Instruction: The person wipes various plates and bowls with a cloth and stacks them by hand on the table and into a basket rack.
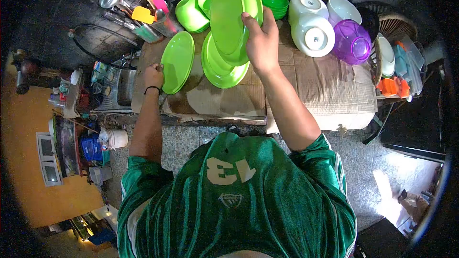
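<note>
My right hand (263, 43) grips lime-green oval plates (228, 19) by their right edge, thumb on the near face; at least two overlap and tilt up. Partly covered by them, another green plate (224, 79) lies on the cardboard-covered counter. To the left, my left hand (154, 75) has its fingers closed at the left rim of a single green oval plate (178, 62). That plate's near end reaches toward the counter's front. Part of the left fingers is hidden.
Green bowls (191, 15) stand behind the plates, with darker green bowls (275, 5) farther right. White bowls (313, 36) and a purple bowl (353, 42) sit at the right. A utensil holder (165, 25) is back left, near a metal sink (126, 87).
</note>
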Available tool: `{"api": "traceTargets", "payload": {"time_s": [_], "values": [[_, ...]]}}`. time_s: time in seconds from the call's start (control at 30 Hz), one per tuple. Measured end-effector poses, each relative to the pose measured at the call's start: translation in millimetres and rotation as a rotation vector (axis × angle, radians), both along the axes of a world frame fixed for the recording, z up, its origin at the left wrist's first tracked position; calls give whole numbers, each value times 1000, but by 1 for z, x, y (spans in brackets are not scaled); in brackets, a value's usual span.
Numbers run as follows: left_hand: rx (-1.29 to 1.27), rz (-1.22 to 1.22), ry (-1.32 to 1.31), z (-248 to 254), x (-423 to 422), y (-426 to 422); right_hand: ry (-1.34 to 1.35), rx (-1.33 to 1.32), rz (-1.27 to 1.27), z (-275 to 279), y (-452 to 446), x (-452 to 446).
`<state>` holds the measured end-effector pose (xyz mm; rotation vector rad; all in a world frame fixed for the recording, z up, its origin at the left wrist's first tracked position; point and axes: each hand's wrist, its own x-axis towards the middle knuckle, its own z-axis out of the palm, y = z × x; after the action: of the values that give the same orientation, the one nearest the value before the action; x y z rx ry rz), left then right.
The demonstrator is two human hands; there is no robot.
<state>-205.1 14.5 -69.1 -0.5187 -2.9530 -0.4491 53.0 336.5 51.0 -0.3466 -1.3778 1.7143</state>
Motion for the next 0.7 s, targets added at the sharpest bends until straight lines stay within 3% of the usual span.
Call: {"api": "traceTargets", "payload": {"time_s": [0.23,0.37,0.43,0.5,0.53,0.63,0.7], "values": [[339,-13,-95,4,18,8,-67,36,17,9,-13,-4],[373,-17,-175,12,24,15,-149,211,30,7,-37,-21],[267,76,-179,18,31,22,-179,209,45,10,-55,-27],[332,62,-161,18,36,24,-145,416,-11,-2,-71,-38],[385,43,-138,23,42,27,-286,368,57,21,-92,-26],[488,119,-203,56,65,32,-257,765,11,12,-132,-38],[620,48,-225,20,32,23,-436,792,186,22,-164,-35]]}}
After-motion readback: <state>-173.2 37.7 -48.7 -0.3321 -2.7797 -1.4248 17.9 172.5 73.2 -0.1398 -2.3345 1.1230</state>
